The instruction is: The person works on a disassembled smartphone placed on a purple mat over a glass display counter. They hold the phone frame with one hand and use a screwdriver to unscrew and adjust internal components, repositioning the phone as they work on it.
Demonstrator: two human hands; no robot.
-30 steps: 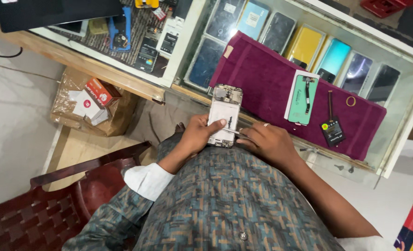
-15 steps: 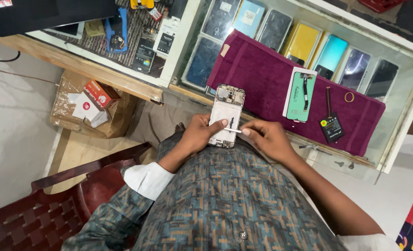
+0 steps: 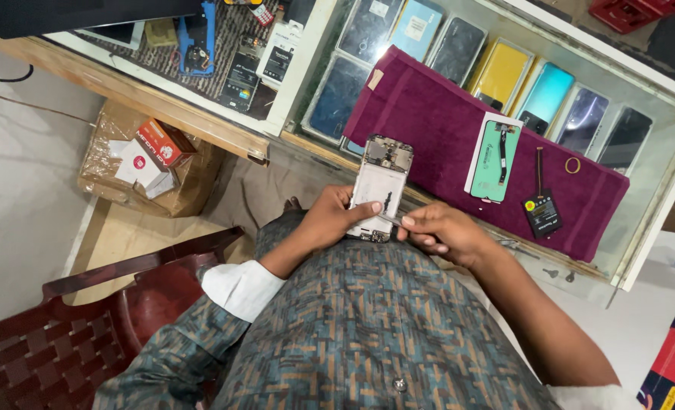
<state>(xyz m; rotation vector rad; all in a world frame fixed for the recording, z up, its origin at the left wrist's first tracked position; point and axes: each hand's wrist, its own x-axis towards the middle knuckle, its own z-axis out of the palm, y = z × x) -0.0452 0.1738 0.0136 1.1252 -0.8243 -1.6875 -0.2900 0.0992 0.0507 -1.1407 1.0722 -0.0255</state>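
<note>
Mid-frame, the left hand (image 3: 328,225) gripped the opened phone (image 3: 377,184) off the surface while the right hand (image 3: 442,231) pinched a thin tool (image 3: 389,219) against it, so a slip could probably gouge the board.

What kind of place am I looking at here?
Most likely a phone repair counter: a glass display case holds rows of phones, the left hand holds an opened phone, and loose parts lie on a maroon cloth.

My shirt (image 3: 368,326) is teal with brown woven blocks, its cuff (image 3: 240,287) white. The towel (image 3: 444,129) is plum purple; the chair (image 3: 56,342) dark red lattice.
</note>
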